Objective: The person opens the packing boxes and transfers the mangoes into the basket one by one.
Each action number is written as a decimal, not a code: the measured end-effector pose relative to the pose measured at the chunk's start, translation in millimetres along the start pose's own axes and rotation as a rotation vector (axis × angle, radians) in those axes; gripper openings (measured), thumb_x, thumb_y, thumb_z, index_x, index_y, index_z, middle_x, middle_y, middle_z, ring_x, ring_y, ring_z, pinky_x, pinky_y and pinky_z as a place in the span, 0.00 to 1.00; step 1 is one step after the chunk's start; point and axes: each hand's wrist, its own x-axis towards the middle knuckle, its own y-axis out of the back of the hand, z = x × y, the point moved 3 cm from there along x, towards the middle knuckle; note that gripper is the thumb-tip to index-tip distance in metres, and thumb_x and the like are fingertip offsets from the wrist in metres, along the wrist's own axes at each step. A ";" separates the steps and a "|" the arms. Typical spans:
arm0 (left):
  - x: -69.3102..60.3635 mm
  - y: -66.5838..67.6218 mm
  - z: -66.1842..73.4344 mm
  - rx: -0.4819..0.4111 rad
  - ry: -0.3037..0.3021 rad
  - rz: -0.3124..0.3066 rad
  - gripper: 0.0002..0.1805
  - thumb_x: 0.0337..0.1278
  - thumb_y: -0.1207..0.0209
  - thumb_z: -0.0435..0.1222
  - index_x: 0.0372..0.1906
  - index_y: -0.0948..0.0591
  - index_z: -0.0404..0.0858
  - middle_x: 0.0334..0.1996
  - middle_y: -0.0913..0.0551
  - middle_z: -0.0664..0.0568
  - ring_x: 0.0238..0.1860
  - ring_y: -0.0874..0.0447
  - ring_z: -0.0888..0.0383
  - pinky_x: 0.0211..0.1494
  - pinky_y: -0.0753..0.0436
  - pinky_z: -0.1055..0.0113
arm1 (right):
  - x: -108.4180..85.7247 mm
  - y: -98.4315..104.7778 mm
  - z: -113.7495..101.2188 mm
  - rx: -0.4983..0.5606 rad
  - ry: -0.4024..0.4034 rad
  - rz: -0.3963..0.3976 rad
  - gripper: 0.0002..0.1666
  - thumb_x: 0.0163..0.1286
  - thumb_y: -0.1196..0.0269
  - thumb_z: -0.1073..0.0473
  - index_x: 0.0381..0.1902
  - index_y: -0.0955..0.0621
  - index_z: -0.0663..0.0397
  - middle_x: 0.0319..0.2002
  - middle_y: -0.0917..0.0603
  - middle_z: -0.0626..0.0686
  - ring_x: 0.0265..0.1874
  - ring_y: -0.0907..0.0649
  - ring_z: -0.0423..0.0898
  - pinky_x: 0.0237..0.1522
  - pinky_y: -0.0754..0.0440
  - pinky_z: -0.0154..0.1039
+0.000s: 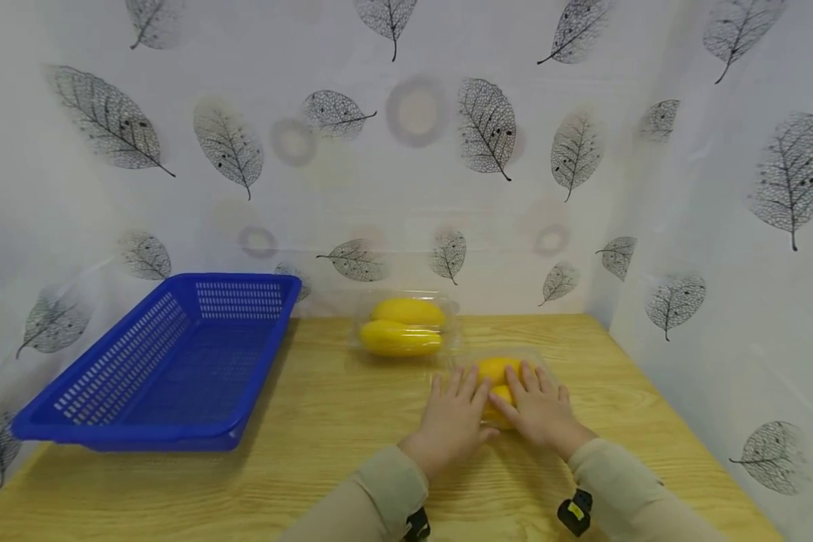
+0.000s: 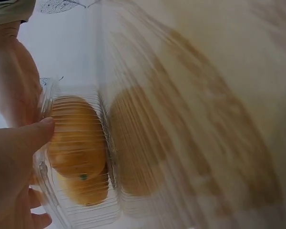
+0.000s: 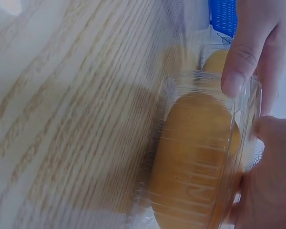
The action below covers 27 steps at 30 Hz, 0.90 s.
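A clear plastic clamshell box (image 3: 200,78) holding yellow, mango-like fruits (image 1: 497,369) stands on the table's right half. Its lid lies over the fruits. My left hand (image 1: 450,418) lies on the box's left side, fingers spread and extended; its thumb (image 2: 35,133) touches the rim in the left wrist view. On the right side, my right hand (image 1: 545,410) rests with fingers spread across the top. The two hands nearly meet over the box. A second clear box (image 1: 450,309) with two similar yellow fruits (image 1: 400,339) sits behind, to the left.
A blue perforated plastic basket (image 1: 244,421) stands on the left of the wood-grain table (image 1: 325,467). White sheeting (image 1: 420,196) printed with leaves hangs behind the table and along both sides.
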 end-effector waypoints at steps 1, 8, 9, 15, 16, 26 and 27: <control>-0.3 -1.0 -0.5 0.015 -0.004 0.005 0.39 0.59 0.58 0.64 0.71 0.42 0.48 0.72 0.47 0.50 0.71 0.50 0.50 0.65 0.41 0.46 | -0.1 -0.7 -0.2 0.002 0.004 0.002 0.49 0.69 0.63 0.30 0.70 0.44 0.65 0.69 0.54 0.72 0.66 0.55 0.71 0.55 0.62 0.76; -1.5 -4.6 -4.2 0.092 -0.055 0.022 0.39 0.61 0.62 0.64 0.71 0.41 0.47 0.71 0.45 0.50 0.70 0.47 0.49 0.65 0.40 0.46 | 2.4 1.4 6.3 -0.063 0.076 0.107 0.46 0.70 0.59 0.33 0.67 0.38 0.67 0.67 0.48 0.74 0.65 0.47 0.70 0.54 0.47 0.74; -1.6 -4.8 -5.3 0.102 -0.060 0.020 0.39 0.61 0.62 0.64 0.71 0.41 0.47 0.71 0.45 0.50 0.70 0.47 0.49 0.65 0.40 0.46 | 4.1 2.1 8.4 -0.070 0.092 0.129 0.45 0.70 0.58 0.33 0.66 0.37 0.67 0.67 0.47 0.74 0.64 0.45 0.70 0.53 0.45 0.73; 5.1 -0.7 -8.0 0.038 -0.051 -0.010 0.42 0.58 0.67 0.68 0.71 0.40 0.47 0.71 0.47 0.48 0.70 0.50 0.49 0.67 0.43 0.47 | 25.0 11.3 29.0 -0.002 0.179 0.183 0.43 0.71 0.53 0.39 0.65 0.39 0.72 0.64 0.44 0.76 0.61 0.40 0.73 0.53 0.40 0.71; 7.7 0.2 -7.4 -0.006 -0.036 -0.011 0.43 0.57 0.68 0.68 0.71 0.40 0.47 0.72 0.48 0.47 0.70 0.51 0.48 0.67 0.44 0.47 | 29.8 12.7 32.5 0.021 0.189 0.177 0.42 0.71 0.53 0.40 0.65 0.39 0.73 0.64 0.44 0.77 0.61 0.41 0.74 0.53 0.41 0.71; 42.8 -2.7 5.5 -0.290 0.221 -0.011 0.41 0.59 0.67 0.68 0.71 0.41 0.48 0.72 0.49 0.47 0.72 0.57 0.48 0.68 0.49 0.47 | 48.6 7.6 46.5 0.165 0.187 0.089 0.39 0.74 0.58 0.42 0.69 0.43 0.68 0.67 0.51 0.76 0.64 0.46 0.73 0.60 0.49 0.68; 44.0 -4.7 5.5 -0.294 0.237 -0.015 0.41 0.59 0.66 0.68 0.71 0.41 0.48 0.72 0.49 0.48 0.72 0.58 0.48 0.69 0.49 0.47 | 48.2 6.2 45.9 0.159 0.189 0.103 0.39 0.74 0.58 0.42 0.69 0.43 0.68 0.67 0.51 0.75 0.64 0.46 0.73 0.60 0.48 0.68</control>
